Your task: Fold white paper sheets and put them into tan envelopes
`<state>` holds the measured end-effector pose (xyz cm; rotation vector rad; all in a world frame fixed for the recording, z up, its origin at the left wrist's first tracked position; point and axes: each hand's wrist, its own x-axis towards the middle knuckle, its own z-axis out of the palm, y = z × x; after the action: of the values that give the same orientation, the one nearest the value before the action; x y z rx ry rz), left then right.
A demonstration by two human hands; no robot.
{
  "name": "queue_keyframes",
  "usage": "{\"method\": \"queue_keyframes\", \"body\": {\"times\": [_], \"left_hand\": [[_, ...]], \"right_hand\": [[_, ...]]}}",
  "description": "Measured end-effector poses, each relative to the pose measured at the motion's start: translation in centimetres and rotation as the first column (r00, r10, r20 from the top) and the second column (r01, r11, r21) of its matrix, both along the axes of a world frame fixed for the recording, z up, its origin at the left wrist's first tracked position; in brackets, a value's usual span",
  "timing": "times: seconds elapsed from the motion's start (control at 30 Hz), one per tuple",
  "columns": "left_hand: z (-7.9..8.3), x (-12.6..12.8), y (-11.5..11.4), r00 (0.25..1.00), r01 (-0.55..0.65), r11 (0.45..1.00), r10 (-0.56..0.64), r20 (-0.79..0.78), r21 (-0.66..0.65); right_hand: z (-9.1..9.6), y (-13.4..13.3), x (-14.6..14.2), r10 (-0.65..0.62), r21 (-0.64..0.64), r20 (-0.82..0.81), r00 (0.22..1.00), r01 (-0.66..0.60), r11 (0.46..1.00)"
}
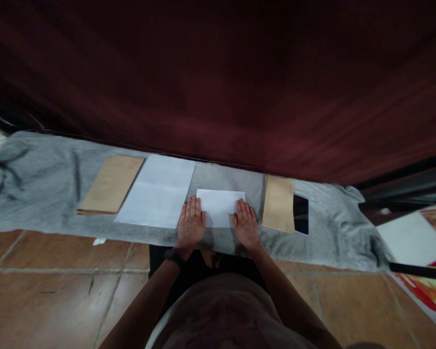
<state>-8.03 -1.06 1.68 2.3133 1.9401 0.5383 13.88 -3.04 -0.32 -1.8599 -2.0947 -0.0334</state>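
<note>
A white sheet of paper (221, 206), smaller than the one to its left, lies flat in front of me. My left hand (192, 222) rests palm down over its left edge, fingers stretched out. On the right edge my right hand (246, 223) lies the same way, its thumb pointing inward. Neither hand grips anything. A larger white sheet (159, 189) is left of my left hand, with its lower right corner close to the fingers. Brown paper envelopes (112, 184) lie beyond it, and more brown envelopes (279, 202) are right of my right hand.
A grey cloth (43, 182) covers the long narrow surface. At the right, a dark-screened phone (301, 214) lies beside the envelopes. A dark red curtain (218, 111) hangs along the back edge. Tiled floor (58, 291) shows below, and a white panel (413, 237) stands at far right.
</note>
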Motion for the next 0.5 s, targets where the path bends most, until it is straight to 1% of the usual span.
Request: {"method": "queue_keyframes", "body": {"times": [0.07,0.13,0.2,0.27,0.37,0.5], "left_hand": [[0.7,1.2,0.0,1.000,0.015,1.000,-0.015,0.004,0.020],[1.1,3.1,0.4,0.996,0.092,0.995,-0.093,0.014,0.021],[1.2,5.0,1.2,0.983,0.180,0.984,-0.181,0.024,0.010],[0.9,6.4,2.3,0.974,0.226,0.974,-0.226,0.023,-0.011],[0.1,6.5,3.5,0.969,0.249,0.968,-0.248,0.010,-0.045],[-0.5,4.8,3.6,0.970,0.243,0.968,-0.244,-0.010,-0.054]], "right_hand": [[-0.1,-0.1,0.1,0.002,0.008,-0.003,1.000,-0.002,1.000],[-0.1,-0.1,0.1,0.006,0.008,-0.007,1.000,-0.006,1.000],[0.0,-0.1,0.1,0.009,0.004,-0.010,1.000,-0.009,1.000],[0.1,-0.1,0.0,0.009,0.001,-0.011,1.000,-0.009,1.000],[0.0,-0.1,0.1,0.005,-0.006,-0.017,1.000,-0.005,1.000],[0.1,-0.3,0.2,0.009,-0.009,-0.031,0.999,-0.009,1.000]]}}
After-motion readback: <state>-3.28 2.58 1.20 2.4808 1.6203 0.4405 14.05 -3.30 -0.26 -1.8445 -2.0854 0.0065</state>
